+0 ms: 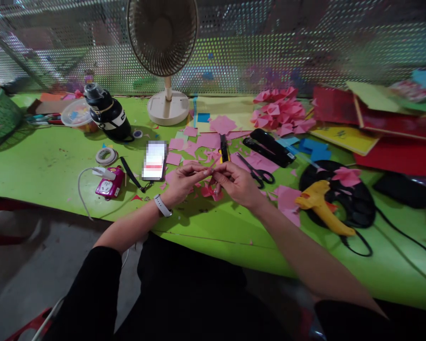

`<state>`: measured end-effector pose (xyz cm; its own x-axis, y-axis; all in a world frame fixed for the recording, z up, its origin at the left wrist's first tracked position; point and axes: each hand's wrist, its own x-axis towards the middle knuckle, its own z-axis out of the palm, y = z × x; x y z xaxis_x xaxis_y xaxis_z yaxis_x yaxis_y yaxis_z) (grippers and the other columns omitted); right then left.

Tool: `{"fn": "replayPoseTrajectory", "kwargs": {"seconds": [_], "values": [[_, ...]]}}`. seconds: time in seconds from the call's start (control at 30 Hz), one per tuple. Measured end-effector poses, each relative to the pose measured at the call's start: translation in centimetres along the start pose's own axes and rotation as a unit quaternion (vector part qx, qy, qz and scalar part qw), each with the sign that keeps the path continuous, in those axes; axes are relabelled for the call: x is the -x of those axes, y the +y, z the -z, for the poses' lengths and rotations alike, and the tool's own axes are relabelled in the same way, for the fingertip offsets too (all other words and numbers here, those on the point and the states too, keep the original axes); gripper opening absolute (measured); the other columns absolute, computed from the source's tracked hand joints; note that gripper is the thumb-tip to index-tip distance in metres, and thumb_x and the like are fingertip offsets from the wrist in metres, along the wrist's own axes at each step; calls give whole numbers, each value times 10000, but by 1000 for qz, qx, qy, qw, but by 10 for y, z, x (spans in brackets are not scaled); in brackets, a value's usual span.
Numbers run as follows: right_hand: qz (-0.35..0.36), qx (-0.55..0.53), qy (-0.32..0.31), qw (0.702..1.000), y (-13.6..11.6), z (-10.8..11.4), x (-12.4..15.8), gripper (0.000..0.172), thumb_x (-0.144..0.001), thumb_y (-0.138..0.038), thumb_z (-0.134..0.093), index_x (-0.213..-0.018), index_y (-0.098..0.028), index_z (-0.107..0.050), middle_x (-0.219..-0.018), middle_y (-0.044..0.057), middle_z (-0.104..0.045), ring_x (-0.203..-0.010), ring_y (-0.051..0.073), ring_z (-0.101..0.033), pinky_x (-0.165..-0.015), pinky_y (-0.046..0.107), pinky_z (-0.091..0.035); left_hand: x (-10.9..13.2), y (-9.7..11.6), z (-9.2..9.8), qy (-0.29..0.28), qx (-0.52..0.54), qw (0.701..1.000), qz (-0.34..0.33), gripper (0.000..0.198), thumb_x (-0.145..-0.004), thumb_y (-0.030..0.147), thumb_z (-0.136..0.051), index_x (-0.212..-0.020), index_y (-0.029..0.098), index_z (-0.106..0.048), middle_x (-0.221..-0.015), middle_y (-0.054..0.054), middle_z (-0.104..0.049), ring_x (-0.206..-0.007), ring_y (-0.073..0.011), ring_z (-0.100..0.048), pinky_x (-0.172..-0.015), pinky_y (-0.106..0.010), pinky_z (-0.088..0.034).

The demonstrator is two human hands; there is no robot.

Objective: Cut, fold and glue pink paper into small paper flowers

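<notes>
My left hand [185, 182], with a white band at the wrist, and my right hand [236, 182] meet fingertip to fingertip over the green table. Both are closed in a pinch on a small piece of pink paper [216, 162], mostly covered by the fingers. Just below them lies a folded pink paper piece [210, 191]. Black-handled scissors [257, 171] rest right of my right hand, and a yellow and black cutter [224, 149] lies behind it. Pink paper squares [173, 158] and scraps spread around both hands. A phone [154, 161] lies left of my left hand.
A fan [168, 106] and a dark bottle [108, 113] stand at the back. Folded pink paper shapes [282, 111] are heaped near a black stapler [271, 148]. A yellow glue gun [323, 208] rests on a black tray; its cord trails right. A pink power socket [110, 183] sits left.
</notes>
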<state>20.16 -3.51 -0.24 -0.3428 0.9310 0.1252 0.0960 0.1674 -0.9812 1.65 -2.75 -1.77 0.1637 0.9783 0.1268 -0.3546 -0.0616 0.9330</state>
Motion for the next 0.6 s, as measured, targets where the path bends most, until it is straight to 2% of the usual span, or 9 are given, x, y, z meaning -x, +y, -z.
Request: {"fn": "replayPoseTrajectory", "kwargs": {"seconds": [0.17,0.3,0.43,0.6], "values": [[82,105,48,990,-5,-5,2,208,-950,-424,-643,-1015,-253,-742,-863,39,-741,-720,186,-686,-647,332,-560,2,2,0,27,2,999,17,236,-699,380,-887,-777,201,-755,-841,12,-662,-766,-95,-625,-689,-240,-534],[123,121,43,984,-5,-4,-1,175,-945,-379,-639,-991,-268,-767,-907,45,-756,-756,200,-696,-702,372,-580,3,2,-2,24,-19,1000,-2,235,-698,390,-888,-769,204,-762,-816,7,-680,-773,-94,-627,-758,-262,-533],[123,114,19,986,-3,-2,-2,172,-946,-358,-641,-998,-255,-768,-936,56,-765,-797,209,-712,-732,375,-592,1,1,-2,10,-11,1000,-13,213,-696,375,-892,-770,212,-776,-808,2,-698,-800,-104,-637,-819,-288,-523],[111,137,34,984,-3,-7,3,208,-954,-395,-646,-1041,-230,-737,-940,60,-767,-801,202,-727,-719,356,-612,2,0,0,22,-7,1000,-20,194,-705,343,-894,-749,202,-768,-811,10,-679,-768,-87,-626,-767,-254,-518]]}}
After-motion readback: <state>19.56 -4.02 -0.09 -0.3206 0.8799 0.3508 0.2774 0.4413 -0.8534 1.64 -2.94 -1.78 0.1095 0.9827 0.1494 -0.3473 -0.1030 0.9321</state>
